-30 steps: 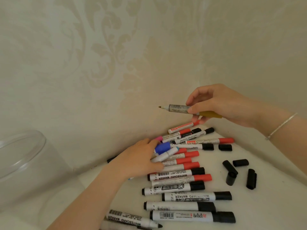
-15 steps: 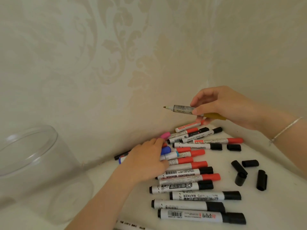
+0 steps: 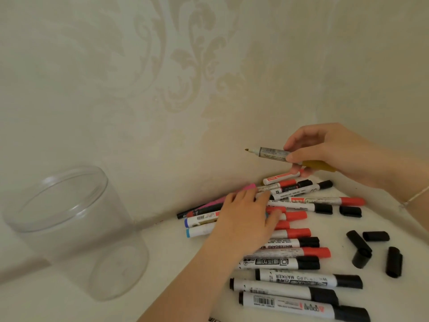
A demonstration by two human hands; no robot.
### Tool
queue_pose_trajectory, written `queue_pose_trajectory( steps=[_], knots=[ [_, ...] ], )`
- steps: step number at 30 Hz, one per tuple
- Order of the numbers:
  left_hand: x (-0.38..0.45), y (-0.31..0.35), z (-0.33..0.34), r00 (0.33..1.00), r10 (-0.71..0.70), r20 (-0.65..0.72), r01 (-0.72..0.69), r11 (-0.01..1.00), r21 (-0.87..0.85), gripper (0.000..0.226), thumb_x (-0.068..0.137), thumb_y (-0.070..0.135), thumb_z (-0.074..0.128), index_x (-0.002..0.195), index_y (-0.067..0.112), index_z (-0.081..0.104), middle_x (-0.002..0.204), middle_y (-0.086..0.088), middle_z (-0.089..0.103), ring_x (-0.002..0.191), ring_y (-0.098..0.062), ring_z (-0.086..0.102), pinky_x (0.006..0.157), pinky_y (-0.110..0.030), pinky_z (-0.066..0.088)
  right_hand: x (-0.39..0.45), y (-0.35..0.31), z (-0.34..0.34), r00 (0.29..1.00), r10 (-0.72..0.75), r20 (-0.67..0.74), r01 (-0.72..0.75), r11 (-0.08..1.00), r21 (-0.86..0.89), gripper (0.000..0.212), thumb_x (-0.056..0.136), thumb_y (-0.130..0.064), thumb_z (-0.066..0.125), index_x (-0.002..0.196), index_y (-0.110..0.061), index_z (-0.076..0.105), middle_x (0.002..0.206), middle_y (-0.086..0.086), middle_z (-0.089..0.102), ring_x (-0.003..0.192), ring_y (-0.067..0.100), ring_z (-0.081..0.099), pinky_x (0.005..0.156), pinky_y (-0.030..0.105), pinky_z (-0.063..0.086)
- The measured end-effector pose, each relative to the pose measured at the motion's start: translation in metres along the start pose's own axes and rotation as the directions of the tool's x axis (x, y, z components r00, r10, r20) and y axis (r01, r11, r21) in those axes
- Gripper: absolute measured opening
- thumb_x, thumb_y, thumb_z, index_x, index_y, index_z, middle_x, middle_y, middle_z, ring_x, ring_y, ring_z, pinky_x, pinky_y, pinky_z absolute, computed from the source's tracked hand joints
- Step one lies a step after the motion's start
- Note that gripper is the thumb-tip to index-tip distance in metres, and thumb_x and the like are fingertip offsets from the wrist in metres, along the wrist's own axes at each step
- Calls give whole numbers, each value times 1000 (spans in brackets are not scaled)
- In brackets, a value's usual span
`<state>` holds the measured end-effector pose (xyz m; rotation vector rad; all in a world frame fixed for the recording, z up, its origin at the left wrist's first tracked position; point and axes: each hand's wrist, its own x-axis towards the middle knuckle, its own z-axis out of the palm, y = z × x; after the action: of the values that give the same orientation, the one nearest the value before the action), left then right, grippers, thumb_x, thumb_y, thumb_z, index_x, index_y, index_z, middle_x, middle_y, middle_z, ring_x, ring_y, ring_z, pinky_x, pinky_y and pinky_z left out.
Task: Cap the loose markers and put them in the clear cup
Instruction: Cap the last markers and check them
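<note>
Many round plastic markers (image 3: 299,282) lie side by side on the white table (image 3: 383,305), white barrels with black or red caps, the nearest ones printed with barcodes. Right of them, five loose black caps (image 3: 358,242) are scattered, short and matte. At the left stands the clear cup (image 3: 69,228), a smooth, wide cylinder with nothing visible inside. Farther on, the left hand (image 3: 246,219) lies flat on the pile, fingers spread and relaxed, hiding several markers. Above the far corner, near the patterned wallpaper (image 3: 185,66), the right hand (image 3: 336,152) pinches an uncapped gold marker (image 3: 274,154), its tip pointing left.
</note>
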<state>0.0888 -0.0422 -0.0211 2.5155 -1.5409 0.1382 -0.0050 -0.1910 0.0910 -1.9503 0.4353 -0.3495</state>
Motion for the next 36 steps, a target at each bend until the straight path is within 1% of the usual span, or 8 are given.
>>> queue_pose_trajectory(
  steps=[3,7,14,17,22,29,33,36],
  knots=[
    [4,4,-1,995,8,98,-10,1000,27,70,89,63,16,147,27,31,158,-7,19,146,-24,13,118,-45,7,1,-2,0,1000,1,7,-1,1000,-21,16,77,-5,72,92,-9,68,79,13,73,75,34,67,85,50,54],
    [18,7,0,999,12,53,-12,1000,5,61,96,57,31,143,19,38,157,-8,22,145,-24,16,118,-46,10,2,-2,-3,1000,-4,-1,4,1000,-19,16,77,-2,71,92,-7,68,78,8,73,67,22,68,81,46,56],
    [41,15,5,994,33,105,-27,998,-59,67,97,56,31,151,20,19,160,-5,12,147,-19,7,119,-44,5,2,5,-12,1000,3,-21,-4,1000,-1,14,77,3,70,90,-4,67,80,11,72,64,20,69,67,34,57],
    [45,14,9,997,28,65,-25,999,-46,69,94,62,31,149,21,23,155,-5,24,143,-21,17,118,-46,9,2,7,-16,999,7,-35,-7,1000,3,15,78,3,69,91,-3,67,80,12,72,64,19,68,63,30,57],
    [42,18,4,994,97,48,-93,993,-77,57,94,58,38,142,28,39,120,-2,40,116,-21,38,107,-39,29,4,10,-24,999,12,-48,-11,1000,13,16,78,3,69,93,-1,66,85,16,72,65,22,69,57,26,57],
    [42,17,7,962,266,57,-249,946,-209,39,95,31,45,133,35,51,143,6,42,134,-12,34,118,-40,14,7,12,-27,999,-4,-49,5,1000,4,16,78,3,69,93,-1,66,83,14,71,66,21,67,61,28,57],
    [43,16,0,961,275,10,-264,933,-245,37,89,18,50,120,32,65,133,10,56,124,-6,46,117,-35,19,7,12,-29,999,-3,-54,3,1000,3,14,78,3,69,92,-2,66,82,13,71,65,21,67,60,27,57],
    [45,17,-3,972,230,-42,-232,931,-281,34,92,24,51,122,31,64,125,8,62,112,-9,55,106,-31,36,7,12,-32,998,2,-62,-2,1000,0,14,78,3,69,91,-2,66,81,12,71,64,20,67,57,26,56]
  ],
)
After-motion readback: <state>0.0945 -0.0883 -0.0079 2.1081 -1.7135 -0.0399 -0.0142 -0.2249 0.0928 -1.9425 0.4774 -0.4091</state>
